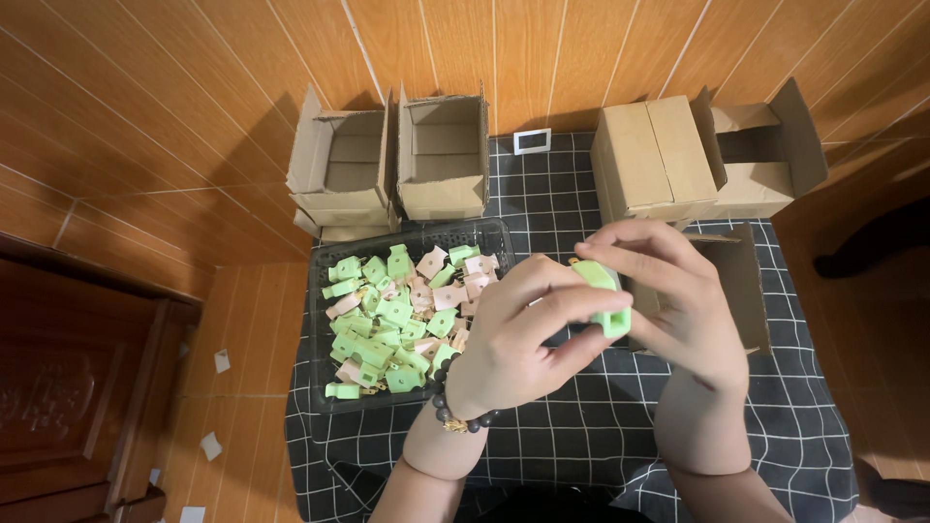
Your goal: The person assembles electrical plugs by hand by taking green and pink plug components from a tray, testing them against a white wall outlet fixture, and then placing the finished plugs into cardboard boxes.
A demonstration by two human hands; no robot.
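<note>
A small green plastic piece (605, 295) is held between both hands above the table. My left hand (518, 334), with a dark bead bracelet on the wrist, pinches its lower left side. My right hand (678, 300) curls over it from the right, fingers on its top. To the left lies a black mesh tray (325, 387) heaped with several green and pink plastic pieces (397, 315). Part of the held piece is hidden by the fingers.
A black-and-white checked cloth (581, 426) covers the table. Two open cardboard boxes (441, 155) stand behind the tray, a closed box (654, 160) and an open one (765, 145) at the back right, another open box (741, 281) behind my right hand. Small white card (532, 141) at back.
</note>
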